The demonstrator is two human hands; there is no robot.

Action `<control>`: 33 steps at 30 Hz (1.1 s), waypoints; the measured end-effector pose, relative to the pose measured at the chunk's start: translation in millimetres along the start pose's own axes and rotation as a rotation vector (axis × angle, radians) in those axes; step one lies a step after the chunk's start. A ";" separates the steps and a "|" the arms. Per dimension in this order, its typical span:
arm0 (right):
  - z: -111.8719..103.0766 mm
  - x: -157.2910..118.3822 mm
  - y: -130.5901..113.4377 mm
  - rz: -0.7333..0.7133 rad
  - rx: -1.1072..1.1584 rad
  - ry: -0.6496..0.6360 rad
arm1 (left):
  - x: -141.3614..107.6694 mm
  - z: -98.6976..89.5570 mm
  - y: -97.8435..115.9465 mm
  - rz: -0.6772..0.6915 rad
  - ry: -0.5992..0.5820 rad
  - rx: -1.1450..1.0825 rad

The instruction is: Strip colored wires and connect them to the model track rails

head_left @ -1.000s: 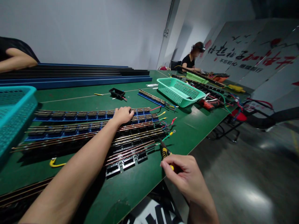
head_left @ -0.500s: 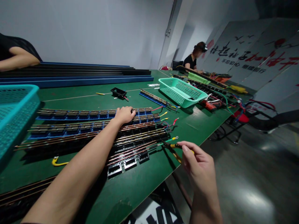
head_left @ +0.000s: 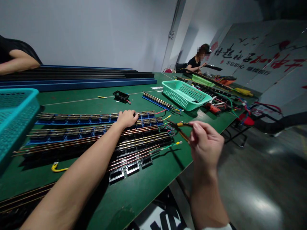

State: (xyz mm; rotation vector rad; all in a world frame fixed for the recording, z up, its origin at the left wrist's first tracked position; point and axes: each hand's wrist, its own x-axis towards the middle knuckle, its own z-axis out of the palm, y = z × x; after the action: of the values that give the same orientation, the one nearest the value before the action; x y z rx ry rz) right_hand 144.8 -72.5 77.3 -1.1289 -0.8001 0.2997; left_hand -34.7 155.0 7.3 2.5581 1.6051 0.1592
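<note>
My left hand (head_left: 128,118) rests with curled fingers over a blue-based rail strip (head_left: 96,118) with thin metal rods along it. Pliers with yellow-and-black handles (head_left: 182,133) are held in my right hand (head_left: 207,143), their jaws pointing left beside the strips' wired ends. Nearby, a green wire with a ring terminal (head_left: 172,145) sticks out from the nearest strip's end. Several copper and brass rods (head_left: 141,153) lie over black rectangular frames (head_left: 132,168) in front of my left hand. Its fingertips are partly hidden.
A teal basket (head_left: 21,95) stands at the left, a mint-green basket (head_left: 168,91) at the back right. Long dark and blue rails (head_left: 96,83) lie along the back. A co-worker (head_left: 198,62) sits at the far end; another person's arm (head_left: 21,59) shows at left.
My right hand has raised the pliers up and away from the green wire, toward the farther strip ends. My left hand stays put. The far co-worker now holds up a dark strip.
</note>
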 end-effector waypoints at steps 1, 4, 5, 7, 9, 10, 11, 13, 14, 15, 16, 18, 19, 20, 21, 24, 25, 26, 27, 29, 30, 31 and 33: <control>12.7 9.9 9.1 0.013 0.019 -0.024 | 0.3 0.3 0.0 -0.001 0.000 -0.001; 45.6 36.8 37.9 0.042 0.036 -0.081 | 1.2 1.3 -0.4 -0.002 0.003 -0.005; 54.2 44.0 47.0 0.048 0.035 -0.086 | 1.3 1.6 -0.5 -0.003 0.004 -0.007; 67.2 54.8 64.0 0.051 0.028 -0.085 | 1.4 1.9 -0.8 -0.005 0.006 -0.012; 74.8 61.2 79.4 0.038 0.008 -0.061 | 1.2 1.9 -0.9 -0.004 0.009 -0.018; 76.7 62.9 86.7 0.029 -0.010 -0.051 | 1.1 1.8 -0.9 -0.002 0.010 -0.019; 77.5 64.0 93.7 0.022 -0.031 -0.042 | 1.0 1.8 -0.9 -0.001 0.010 -0.019; 76.7 64.7 106.1 0.008 -0.079 -0.047 | 0.9 1.7 -0.8 0.000 0.009 -0.014; 75.6 64.6 111.1 0.005 -0.102 -0.055 | 0.9 1.6 -0.8 0.001 0.008 -0.011; 74.3 64.2 115.2 0.001 -0.124 -0.062 | 0.8 1.5 -0.8 0.002 0.007 -0.008; 73.1 63.6 118.1 -0.003 -0.145 -0.066 | 0.8 1.4 -0.9 0.002 0.007 -0.007; 71.7 61.3 120.3 -0.018 -0.195 -0.063 | 0.6 1.2 -0.9 0.004 0.009 -0.003; 71.6 59.4 119.8 -0.037 -0.231 -0.065 | 0.5 1.1 -1.0 0.004 0.010 -0.002; 71.9 57.1 118.4 -0.067 -0.276 -0.077 | 0.5 1.0 -1.0 0.005 0.010 0.000; 72.6 54.4 116.5 -0.106 -0.327 -0.099 | 0.4 0.8 -1.0 0.006 0.010 0.000; 75.6 45.3 111.3 -0.227 -0.465 -0.221 | 0.1 0.5 -0.6 0.002 0.008 0.002; 76.5 42.6 110.6 -0.254 -0.495 -0.276 | 0.0 0.4 -0.4 0.000 0.009 0.004; 77.3 40.3 110.5 -0.274 -0.519 -0.331 | -0.1 0.3 -0.2 -0.003 0.010 0.006; 77.7 38.6 111.1 -0.288 -0.539 -0.382 | -0.2 0.3 0.0 -0.004 0.012 0.008; 77.8 36.4 113.3 -0.308 -0.565 -0.453 | -0.3 0.4 0.3 -0.002 0.015 0.008; 77.5 35.9 114.6 -0.314 -0.573 -0.470 | -0.2 0.5 0.4 0.001 0.015 0.006; 77.0 35.7 115.8 -0.318 -0.580 -0.481 | -0.1 0.6 0.4 0.004 0.015 0.003; 75.6 35.5 117.8 -0.323 -0.593 -0.497 | 0.1 1.0 0.3 0.008 0.015 0.000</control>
State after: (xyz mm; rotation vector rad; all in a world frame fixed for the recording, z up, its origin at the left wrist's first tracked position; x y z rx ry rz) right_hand 136.6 50.4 1.9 -1.4685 -1.5629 0.0637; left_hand -34.2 154.9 6.4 2.5699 1.6011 0.1798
